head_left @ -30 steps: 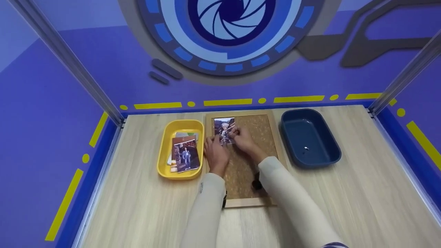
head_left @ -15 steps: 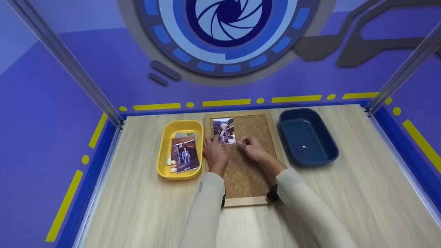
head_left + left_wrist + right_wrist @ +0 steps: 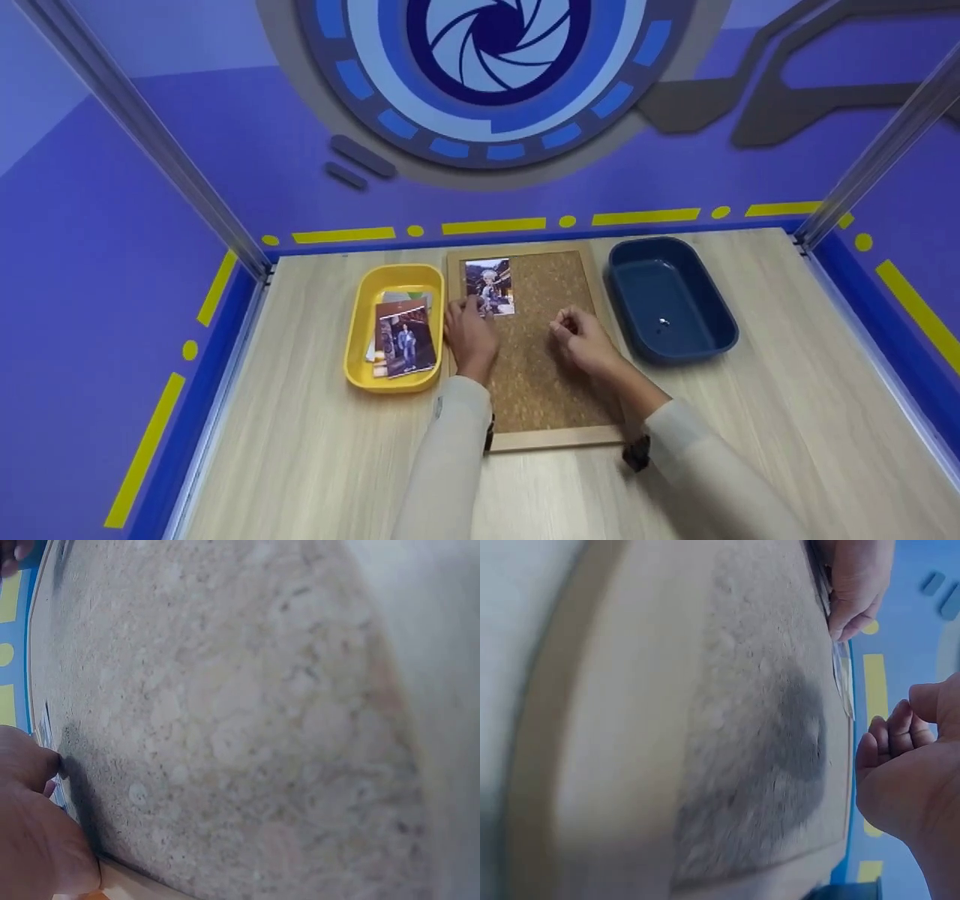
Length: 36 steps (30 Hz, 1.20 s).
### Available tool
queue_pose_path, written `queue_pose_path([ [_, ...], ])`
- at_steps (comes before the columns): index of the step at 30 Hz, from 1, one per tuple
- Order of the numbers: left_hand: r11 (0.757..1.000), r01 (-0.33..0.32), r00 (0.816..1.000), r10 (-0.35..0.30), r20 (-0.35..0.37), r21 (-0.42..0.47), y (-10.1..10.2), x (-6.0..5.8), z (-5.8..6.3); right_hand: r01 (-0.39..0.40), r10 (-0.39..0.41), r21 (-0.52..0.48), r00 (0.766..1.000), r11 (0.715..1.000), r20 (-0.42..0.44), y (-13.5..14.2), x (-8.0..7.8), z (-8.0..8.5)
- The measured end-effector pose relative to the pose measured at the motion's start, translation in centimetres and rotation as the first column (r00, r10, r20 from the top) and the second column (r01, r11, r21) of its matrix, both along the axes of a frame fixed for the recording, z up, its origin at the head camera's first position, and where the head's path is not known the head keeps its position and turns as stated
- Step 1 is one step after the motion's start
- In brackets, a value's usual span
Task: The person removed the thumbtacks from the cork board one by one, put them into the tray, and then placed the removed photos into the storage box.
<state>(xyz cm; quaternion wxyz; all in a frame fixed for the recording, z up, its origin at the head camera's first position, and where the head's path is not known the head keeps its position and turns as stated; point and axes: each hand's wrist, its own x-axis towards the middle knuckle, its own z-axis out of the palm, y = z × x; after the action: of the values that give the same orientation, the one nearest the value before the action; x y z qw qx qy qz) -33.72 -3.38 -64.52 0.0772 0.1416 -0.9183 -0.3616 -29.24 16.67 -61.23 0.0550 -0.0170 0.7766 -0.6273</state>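
A photo (image 3: 489,286) lies at the upper left of the framed cork board (image 3: 551,292). My left hand (image 3: 471,337) holds it by the lower left corner, and in the left wrist view the thumb (image 3: 46,761) is at its edge. My right hand (image 3: 589,341) is above the right half of the board, apart from the photo. Its fingers are loosely curled, thumb near the index finger, and the right wrist view shows nothing between those fingers (image 3: 900,720).
A yellow tray (image 3: 356,330) with several photos (image 3: 406,341) stands left of the board. To the right is a dark blue tray (image 3: 720,322) with a small shiny item (image 3: 664,322) in it. Blue panels (image 3: 225,150) with yellow marks enclose the table's back and sides.
My right hand has left the photo's right edge and moved right and toward me over the cork board. My left hand stays at the photo's lower left corner.
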Motion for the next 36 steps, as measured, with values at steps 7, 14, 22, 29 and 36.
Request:
queue_pose_path([
  [7,1.0,-0.005,1.0,0.005,0.007,-0.007,-0.1,-0.1,-0.2,0.034,-0.026,0.087,0.996,0.996,-0.088,2.0,1.4,1.0],
  [14,1.0,-0.009,1.0,0.009,-0.006,-0.007,-0.1,-0.2,-0.2,0.088,-0.071,0.101,0.985,0.991,-0.158,4.6,1.8,2.9],
  [22,1.0,0.001,1.0,-0.001,0.002,-0.008,0.0,-0.2,-0.2,0.179,-0.156,0.095,0.964,0.979,-0.214,8.1,1.7,4.2],
  [29,1.0,-0.01,1.0,0.01,0.019,-0.017,0.0,-0.2,-0.1,0.244,-0.207,0.141,0.95,0.96,-0.235,9.8,1.8,4.5],
  [36,1.0,-0.004,1.0,0.004,0.005,-0.009,0.0,0.0,-0.1,0.305,-0.251,0.192,0.931,0.933,-0.264,11.2,2.3,4.7],
])
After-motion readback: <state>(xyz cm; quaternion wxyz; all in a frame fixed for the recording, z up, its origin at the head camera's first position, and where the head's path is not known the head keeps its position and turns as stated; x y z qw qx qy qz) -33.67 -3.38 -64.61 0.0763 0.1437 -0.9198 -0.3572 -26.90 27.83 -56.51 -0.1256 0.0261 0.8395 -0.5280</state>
